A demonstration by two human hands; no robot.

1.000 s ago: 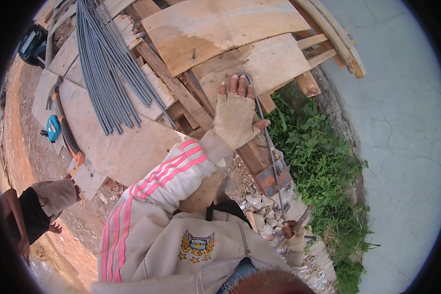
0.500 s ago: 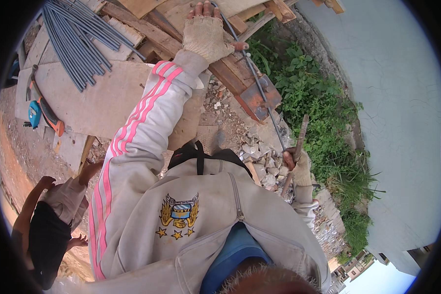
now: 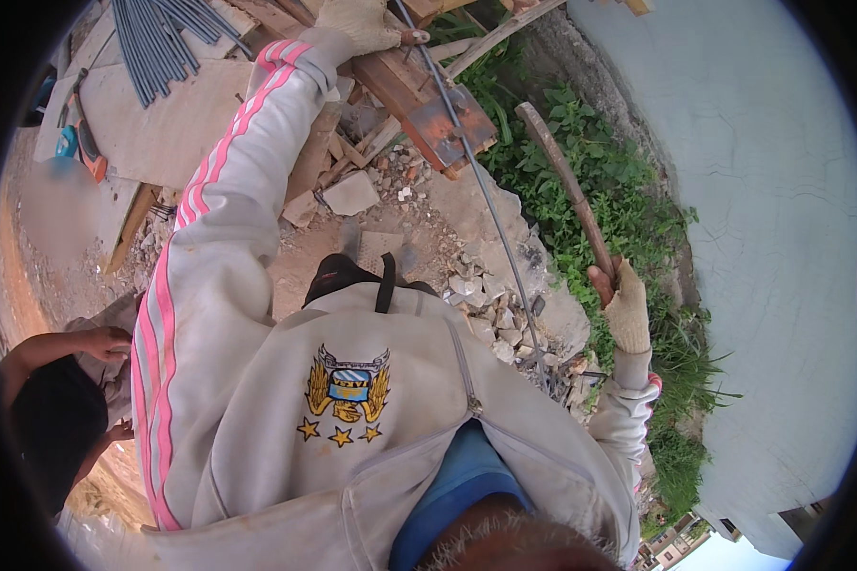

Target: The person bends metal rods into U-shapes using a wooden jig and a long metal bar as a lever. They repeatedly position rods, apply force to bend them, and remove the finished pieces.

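My left hand [image 3: 357,24], in a pale knitted glove with bare fingertips, lies on timber at the top edge. Its thumb sticks out beside a thin steel rod [image 3: 493,195]; the other fingers run out of the picture. The rod crosses a rusty metal plate [image 3: 452,126] at the end of a wooden beam [image 3: 386,81] and slants down over the rubble. My right hand [image 3: 624,309], gloved the same way, is closed around the lower end of a long brown bar [image 3: 567,181]. That bar is raised over the green plants, apart from the rod.
Grey steel rods [image 3: 157,57] lie bundled on boards at the upper left, near an orange-handled hammer [image 3: 88,143] and a blue tape measure [image 3: 67,143]. Another person [image 3: 62,409] is at the left. Broken stones [image 3: 490,309], plants [image 3: 581,143] and a pale wall [image 3: 762,190] lie to the right.
My right hand has swung the bar away from the rod, up and to the right. The view has shifted, so the left hand and plate appear higher and further left.
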